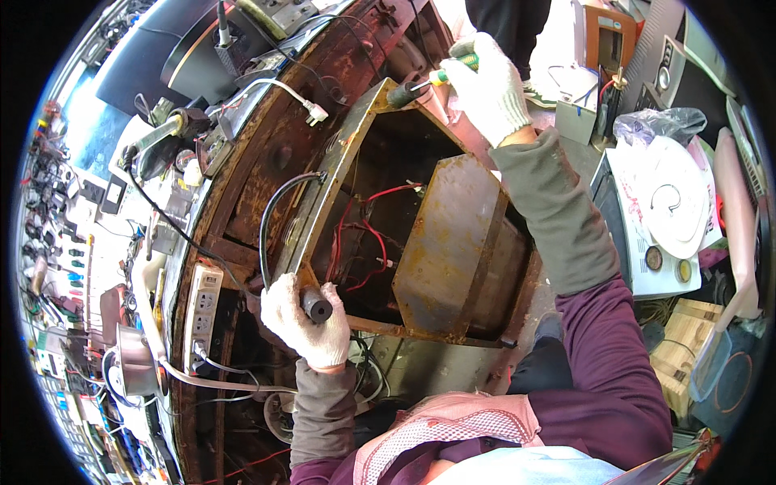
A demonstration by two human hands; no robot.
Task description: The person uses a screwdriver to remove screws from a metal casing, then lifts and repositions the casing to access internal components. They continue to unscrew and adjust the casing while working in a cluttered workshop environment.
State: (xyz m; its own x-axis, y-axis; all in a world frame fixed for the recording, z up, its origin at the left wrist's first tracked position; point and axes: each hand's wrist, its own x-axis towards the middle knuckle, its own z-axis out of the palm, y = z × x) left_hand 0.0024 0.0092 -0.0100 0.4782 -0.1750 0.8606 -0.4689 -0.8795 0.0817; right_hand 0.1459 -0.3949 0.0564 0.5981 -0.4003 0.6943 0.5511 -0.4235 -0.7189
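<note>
Though rusty, metal case around red wires, hands tight on screwdriver and case corner.

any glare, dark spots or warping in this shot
Head view: the wooden bench bows toward the fisheye rim; head view, far left: strong light bleaches detail; head view, right: the white disc looks washed out; head view, centre: parts inside the metal casing sink into shadow.
</note>
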